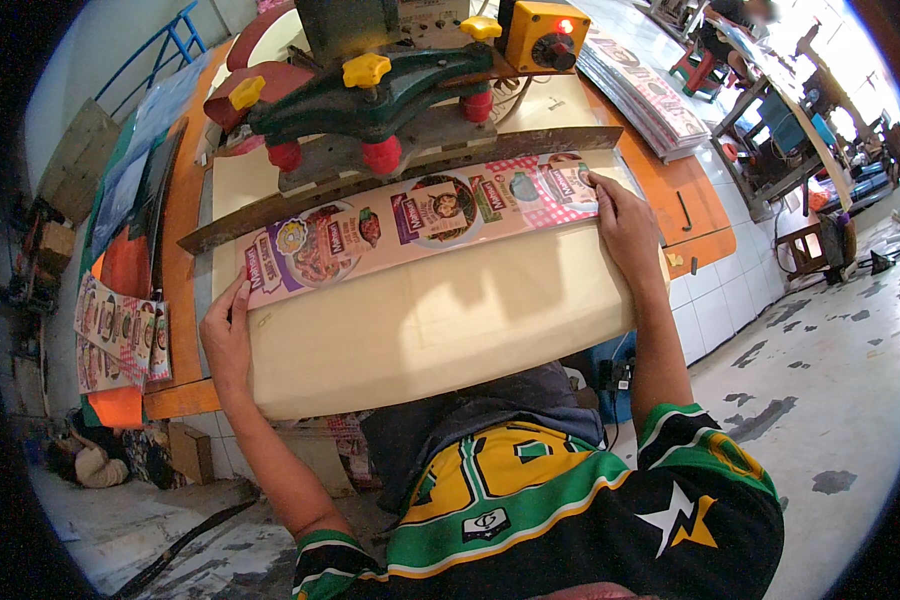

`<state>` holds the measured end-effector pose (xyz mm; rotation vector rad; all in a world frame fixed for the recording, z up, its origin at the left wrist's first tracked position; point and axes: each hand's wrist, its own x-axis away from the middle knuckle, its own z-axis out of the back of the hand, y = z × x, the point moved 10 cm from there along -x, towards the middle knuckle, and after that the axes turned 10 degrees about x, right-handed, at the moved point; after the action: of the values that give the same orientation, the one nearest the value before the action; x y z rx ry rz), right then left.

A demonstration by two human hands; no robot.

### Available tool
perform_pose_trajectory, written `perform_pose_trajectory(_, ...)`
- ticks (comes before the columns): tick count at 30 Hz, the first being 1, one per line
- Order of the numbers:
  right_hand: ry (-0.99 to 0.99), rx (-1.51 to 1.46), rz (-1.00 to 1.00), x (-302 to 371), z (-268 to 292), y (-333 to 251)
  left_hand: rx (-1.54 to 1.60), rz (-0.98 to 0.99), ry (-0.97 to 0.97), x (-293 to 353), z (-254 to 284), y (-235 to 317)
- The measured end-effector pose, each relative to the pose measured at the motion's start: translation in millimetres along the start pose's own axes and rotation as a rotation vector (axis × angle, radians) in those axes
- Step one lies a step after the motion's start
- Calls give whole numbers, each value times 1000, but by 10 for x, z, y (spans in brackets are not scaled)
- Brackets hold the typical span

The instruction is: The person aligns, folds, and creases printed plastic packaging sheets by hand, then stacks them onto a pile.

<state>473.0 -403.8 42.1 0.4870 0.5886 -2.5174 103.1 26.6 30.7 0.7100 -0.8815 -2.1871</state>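
Note:
A long, glossy printed sheet (385, 232) with food pictures and a pink checked end lies across a cream padded board (450, 310). My left hand (228, 335) grips its left end, with the fingers closed at the edge. At the other end my right hand (625, 225) pinches the sheet's right edge between thumb and fingers. The sheet's far edge runs along a metal bar (410, 178) under a dark green press head (380, 100); I cannot tell whether it passes beneath the bar. Yellow knobs (366, 70) and red caps (381, 154) sit on the press.
A yellow control box (547, 38) with a lit red lamp stands at the back. Stacked printed sheets (650, 95) lie on the orange table (685, 200) at right, near a black hex key (684, 212). More printed sheets (120, 335) hang at the left edge.

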Motion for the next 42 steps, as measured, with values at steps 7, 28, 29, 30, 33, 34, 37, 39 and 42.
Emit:
perform_pose_trajectory(7, -100, -164, -120, -9, -63, 96, 49, 12, 13, -4, 3, -76)
perform_pose_trajectory(28, -219, 29, -56, -354, -296, 119, -52, 61, -35, -434, -174, -210)
perform_pose_trajectory(29, -206, 25, -44, -362, -291, 116, -64, 52, -28, -435, -171, -198)
perform_pose_trajectory(30, -193, 21, -32, -370, -282, 111, -75, 44, -21, -435, -167, -185)
perform_pose_trajectory(33, -243, -1, -86, -361, -309, 154, -77, 48, -33, -434, -181, -182)
perform_pose_trajectory(34, -246, 0, -87, -362, -316, 147, -78, 51, -34, -434, -178, -184)
perform_pose_trajectory(37, -234, 4, -106, -371, -300, 131, -83, 38, -41, -436, -171, -210)
perform_pose_trajectory(39, -255, 1, -121, -375, -291, 134, -20, 55, -35, -441, -165, -280)
perform_pose_trajectory(42, -235, -4, -108, -365, -307, 147, -8, 80, -27, -417, -164, -199)
